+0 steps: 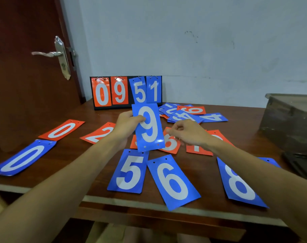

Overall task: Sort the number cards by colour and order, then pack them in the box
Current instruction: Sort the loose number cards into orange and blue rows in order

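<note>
My left hand [127, 124] pinches a blue 9 card [150, 135] and holds it upright above the table's middle. Just right of that card hovers my right hand [187, 131], fingers loosely curled, holding nothing, over red cards [172, 144]. Blue cards lie along the front: a 0 [23, 159], a 5 [130, 171], a 6 [173, 181] and an 8 [240, 183]. A red 0 [62, 130] and a red 2 [98, 134] lie at the left. A mixed heap of cards [187, 114] sits behind my hands.
A black scoreboard stand [95, 95] showing 0, 9, 5, 1 stands at the back of the wooden table [75, 155]. A worn brown box [289, 120] sits at the right edge. A dark red door [26, 76] with a metal handle is at the left.
</note>
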Motion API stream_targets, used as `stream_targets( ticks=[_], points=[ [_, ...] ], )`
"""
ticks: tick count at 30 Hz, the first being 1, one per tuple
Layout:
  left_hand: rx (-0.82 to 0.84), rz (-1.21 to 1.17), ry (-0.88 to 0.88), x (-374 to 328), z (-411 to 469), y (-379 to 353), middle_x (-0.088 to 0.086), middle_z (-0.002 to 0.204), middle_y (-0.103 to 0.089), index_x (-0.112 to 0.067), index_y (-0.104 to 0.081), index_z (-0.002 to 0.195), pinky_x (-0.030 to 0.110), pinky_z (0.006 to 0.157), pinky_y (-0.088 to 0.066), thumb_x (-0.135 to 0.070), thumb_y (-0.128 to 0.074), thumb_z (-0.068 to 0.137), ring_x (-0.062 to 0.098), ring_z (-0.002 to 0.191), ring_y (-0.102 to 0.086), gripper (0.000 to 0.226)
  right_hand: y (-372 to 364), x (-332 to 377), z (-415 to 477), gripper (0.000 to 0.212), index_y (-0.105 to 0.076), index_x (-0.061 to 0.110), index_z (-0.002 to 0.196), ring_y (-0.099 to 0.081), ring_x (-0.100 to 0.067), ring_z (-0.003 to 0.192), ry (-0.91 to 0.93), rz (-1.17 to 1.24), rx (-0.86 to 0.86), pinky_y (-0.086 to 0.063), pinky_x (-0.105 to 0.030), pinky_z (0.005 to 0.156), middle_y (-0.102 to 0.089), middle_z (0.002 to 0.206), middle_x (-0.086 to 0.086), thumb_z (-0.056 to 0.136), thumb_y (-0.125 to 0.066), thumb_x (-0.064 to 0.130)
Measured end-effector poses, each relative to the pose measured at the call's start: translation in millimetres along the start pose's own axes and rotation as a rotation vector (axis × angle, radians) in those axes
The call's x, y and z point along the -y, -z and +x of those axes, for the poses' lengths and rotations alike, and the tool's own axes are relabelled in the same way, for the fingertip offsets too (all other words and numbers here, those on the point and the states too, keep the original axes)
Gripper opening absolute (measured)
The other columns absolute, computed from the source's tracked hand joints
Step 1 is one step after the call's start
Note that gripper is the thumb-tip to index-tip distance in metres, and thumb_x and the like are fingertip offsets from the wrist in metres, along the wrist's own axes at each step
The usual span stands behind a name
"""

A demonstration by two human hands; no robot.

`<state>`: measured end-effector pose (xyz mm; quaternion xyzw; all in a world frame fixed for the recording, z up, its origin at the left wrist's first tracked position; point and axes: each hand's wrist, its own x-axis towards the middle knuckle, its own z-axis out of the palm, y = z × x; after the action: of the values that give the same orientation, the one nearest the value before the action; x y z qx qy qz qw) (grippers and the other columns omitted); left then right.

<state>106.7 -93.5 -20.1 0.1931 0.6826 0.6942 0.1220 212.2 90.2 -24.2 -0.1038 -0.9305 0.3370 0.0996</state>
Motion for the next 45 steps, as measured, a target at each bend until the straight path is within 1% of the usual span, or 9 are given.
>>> stream_targets(
  ticks=[6, 11, 16, 23, 27, 32, 35, 41, 45],
  points=[
    [-0.081, -0.253, 0.04, 0.8, 4.7, 9.9, 0.004, 0.093, -0.074, -0.009, -0.065, 0.101, 0.03, 0.059, -0.058, -0.006, -0.068, 0.083, 0.017, 0.078, -0.073, 0.018, -11.9, 14.9, 20.0, 0.034, -0.061, 0.008, 0.106, -0.071, -0.016, 0.079, -0.072, 0.433, 0.19, -0.058, -0.028, 0.072, -0.074, 0.094, -0.005, 0.079, -0.076, 0.023],
    [-0.071, -0.215, 0.135, 8.6, 4.7, 29.1, 0.007, 0.094, -0.074, -0.01, -0.059, 0.108, 0.033, 0.067, -0.059, -0.014, -0.071, 0.081, 0.019, 0.081, -0.073, 0.029, -17.5, 9.7, 41.1, 0.026, -0.056, 0.01, 0.102, -0.072, -0.019, 0.078, -0.203, 0.902, 0.078, -0.058, -0.03, 0.062, -0.073, 0.081, -0.006, 0.082, -0.064, -0.006],
    [0.044, -0.123, 0.226, 5.3, 7.6, 50.5, 0.006, 0.087, -0.075, -0.015, -0.064, 0.105, 0.029, 0.06, -0.057, -0.033, -0.064, 0.086, 0.02, 0.077, -0.072, 0.026, -16.3, 4.6, 59.4, 0.023, -0.066, 0.013, 0.097, -0.07, -0.013, 0.078, -0.201, 0.812, 0.036, -0.057, -0.027, 0.067, -0.07, 0.079, -0.003, 0.086, -0.058, -0.004],
    [0.238, 0.312, 0.114, 8.5, -2.4, 33.2, 0.007, 0.07, -0.067, -0.015, -0.068, 0.104, 0.022, 0.048, -0.044, -0.007, -0.071, 0.079, 0.008, 0.051, -0.058, 0.026, -12.1, 6.6, 66.2, 0.014, -0.071, 0.016, 0.094, -0.071, -0.014, 0.089, -0.088, 0.649, 0.076, -0.058, -0.029, 0.07, -0.073, 0.095, -0.002, 0.086, -0.064, 0.007],
    [0.305, 0.3, 0.192, 5.1, -6.7, 18.6, 0.008, 0.073, -0.066, -0.01, -0.068, 0.096, 0.025, 0.054, -0.045, -0.006, -0.07, 0.078, 0.011, 0.055, -0.055, 0.019, -9.6, 10.3, 60.2, 0.007, -0.071, 0.016, 0.091, -0.069, -0.011, 0.088, -0.037, 0.59, 0.002, -0.056, -0.024, 0.067, -0.072, 0.094, 0.002, 0.085, -0.068, 0.013],
    [0.189, 0.229, 0.213, -1.3, -19.4, -1.2, 0.007, 0.081, -0.064, -0.014, -0.062, 0.09, 0.021, 0.049, -0.043, -0.011, -0.064, 0.085, 0.012, 0.059, -0.055, 0.006, 3.8, 10.3, 47.8, 0.004, -0.069, 0.015, 0.087, -0.069, -0.009, 0.081, -0.02, 0.481, -0.05, -0.055, -0.019, 0.059, -0.071, 0.083, 0.002, 0.084, -0.069, 0.013],
    [-0.034, 0.387, -0.031, 1.9, -38.1, -9.4, 0.0, 0.081, -0.058, -0.024, -0.051, 0.091, 0.022, 0.055, -0.044, -0.015, -0.067, 0.083, 0.011, 0.067, -0.055, 0.019, 16.6, 2.7, 42.2, 0.007, -0.07, 0.009, 0.09, -0.066, -0.013, 0.078, -0.036, 0.477, -0.162, -0.055, -0.023, 0.064, -0.068, 0.078, -0.002, 0.084, -0.068, 0.008],
    [0.798, 0.77, -0.359, 12.9, -89.4, -26.1, -0.007, 0.103, -0.065, -0.025, -0.068, 0.104, 0.025, 0.084, -0.049, -0.023, -0.073, 0.08, 0.007, 0.095, -0.059, 0.025, 35.7, -22.5, 20.1, 0.015, -0.067, 0.0, 0.099, -0.065, -0.017, 0.08, -0.19, 0.699, -0.199, -0.056, -0.034, 0.077, -0.068, 0.086, -0.007, 0.084, -0.067, 0.004],
    [0.778, 0.994, -0.449, 27.6, -89.6, -30.3, -0.006, 0.119, -0.057, -0.024, -0.062, 0.116, 0.025, 0.093, -0.042, -0.031, -0.068, 0.084, 0.007, 0.11, -0.05, 0.033, 49.2, -33.0, -0.3, 0.011, -0.067, -0.001, 0.095, -0.066, -0.017, 0.082, -0.234, 0.792, -0.172, -0.055, -0.032, 0.079, -0.069, 0.089, -0.009, 0.084, -0.066, 0.003]
  ],
)
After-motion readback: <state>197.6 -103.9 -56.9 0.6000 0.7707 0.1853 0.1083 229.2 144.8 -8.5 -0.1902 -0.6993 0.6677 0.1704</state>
